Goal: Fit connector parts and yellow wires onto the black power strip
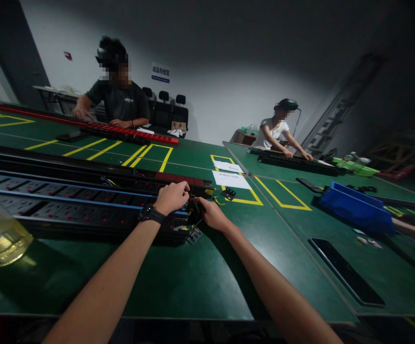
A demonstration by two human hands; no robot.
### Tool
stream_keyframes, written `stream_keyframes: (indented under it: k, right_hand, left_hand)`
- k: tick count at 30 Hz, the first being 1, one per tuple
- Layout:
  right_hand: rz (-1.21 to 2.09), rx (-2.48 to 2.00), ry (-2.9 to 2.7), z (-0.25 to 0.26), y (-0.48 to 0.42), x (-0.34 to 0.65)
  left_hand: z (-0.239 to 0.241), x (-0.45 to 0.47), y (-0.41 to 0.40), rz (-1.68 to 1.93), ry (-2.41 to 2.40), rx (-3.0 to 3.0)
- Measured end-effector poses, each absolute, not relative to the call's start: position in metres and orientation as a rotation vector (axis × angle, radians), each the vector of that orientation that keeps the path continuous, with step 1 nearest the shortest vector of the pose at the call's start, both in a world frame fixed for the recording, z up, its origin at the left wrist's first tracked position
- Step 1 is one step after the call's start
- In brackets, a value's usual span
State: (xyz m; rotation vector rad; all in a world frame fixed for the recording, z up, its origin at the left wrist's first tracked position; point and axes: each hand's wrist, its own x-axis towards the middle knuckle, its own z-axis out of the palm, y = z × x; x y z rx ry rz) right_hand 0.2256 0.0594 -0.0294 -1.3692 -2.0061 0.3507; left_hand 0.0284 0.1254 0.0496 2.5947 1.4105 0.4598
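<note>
Several long black power strips (85, 213) with rows of sockets, red dots and blue edges lie side by side before me. At their right-hand ends, my left hand (172, 197), with a black watch on the wrist, has its fingers closed over one strip's end. My right hand (212, 214) faces it, thumb and finger pinched together at the same end. What either hand holds is too small and dark to make out. Below the fingers, a black slotted end piece (194, 235) hangs by the nearest strip. Another small black end piece (228, 193) lies beyond, beside yellow-green wires (219, 200).
A glass of yellow liquid (1, 236) stands at left. On the green table (200, 282) are paper sheets (231, 179), a phone (345, 271) and a blue bin (354, 205). A co-worker's arm (413, 229) reaches in at right; two people work across the table.
</note>
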Motion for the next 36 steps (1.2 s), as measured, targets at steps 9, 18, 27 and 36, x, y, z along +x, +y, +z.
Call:
stream_keyframes:
  k: [9,18,27,36]
  right_hand:
    - [0.264,-1.313,-2.08,-0.027,0.06,0.219]
    - [0.285,-1.364,-1.925,-0.036,0.063,0.218]
    - [-0.278,-1.616,-1.46,-0.028,0.063,0.259]
    - [-0.219,-1.887,-1.44,-0.04,0.061,0.287]
  left_hand:
    - [0.05,0.027,0.127,0.475,1.394,2.57]
    - [0.052,0.027,0.126,0.419,1.418,2.603]
    - [0.053,0.027,0.126,0.402,1.398,2.605]
    - [0.054,0.026,0.126,0.386,1.374,2.617]
